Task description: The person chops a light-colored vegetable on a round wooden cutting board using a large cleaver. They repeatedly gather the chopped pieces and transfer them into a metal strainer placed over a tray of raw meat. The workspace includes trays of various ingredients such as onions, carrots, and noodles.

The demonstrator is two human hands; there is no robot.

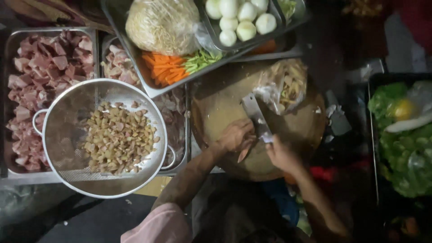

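Note:
A round wooden chopping board (pixel 216 105) lies in the middle. My right hand (pixel 281 155) grips the handle of a cleaver (pixel 254 112), whose blade rests flat on the board. My left hand (pixel 236 135) lies on the board just left of the blade, fingers curled against it; what is under the fingers is hidden. A clear plastic bag of pale yellow strips (pixel 288 85) sits on the board's far side, just beyond the blade tip.
A metal colander (pixel 67 117) of diced pale pieces rests over a tray of raw meat chunks (pixel 40 72) at left. Trays behind hold noodles (pixel 162 24), carrot and green strips (pixel 168 67) and peeled eggs (pixel 238 18). Leafy greens (pixel 405 144) fill a dark tray at right.

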